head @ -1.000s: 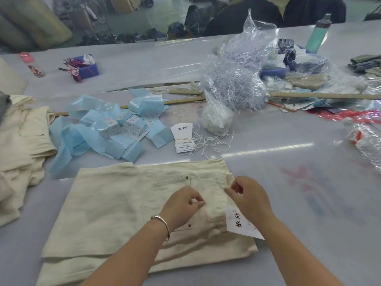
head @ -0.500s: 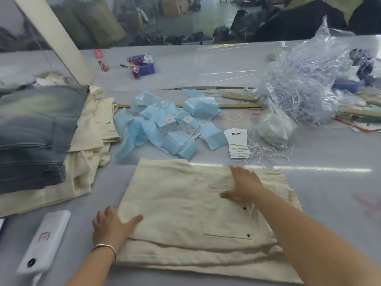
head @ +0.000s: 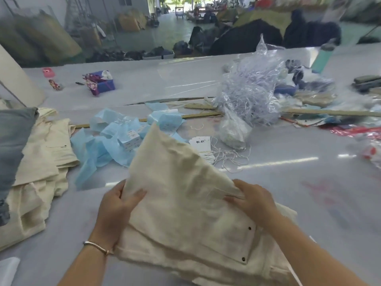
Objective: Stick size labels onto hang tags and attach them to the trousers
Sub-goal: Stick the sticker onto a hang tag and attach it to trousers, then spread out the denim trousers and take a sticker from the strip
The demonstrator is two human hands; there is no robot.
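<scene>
A pair of cream trousers (head: pixel 185 207) lies on the table in front of me, its far half lifted and folded up toward me. My left hand (head: pixel 117 209) grips the left edge of the raised fabric, thumb on top. My right hand (head: pixel 251 200) holds the right edge of the same fold. A small stack of white hang tags (head: pixel 203 147) with loose strings lies beyond the trousers. Blue strips of size labels (head: pixel 115 141) are heaped to its left. The tag attached to the trousers is hidden.
A pile of cream and grey-blue trousers (head: pixel 31 162) sits at the left. A clear bag of tag strings (head: pixel 249 93), a small white bag (head: pixel 233 131), wooden sticks (head: pixel 329 112) and a teal bottle (head: pixel 321 60) lie at the back right. A purple box (head: pixel 103 83) is far left.
Both hands left the tag, flattened the trousers, then took hold of the edges and lifted the far half up. My view swung left and back.
</scene>
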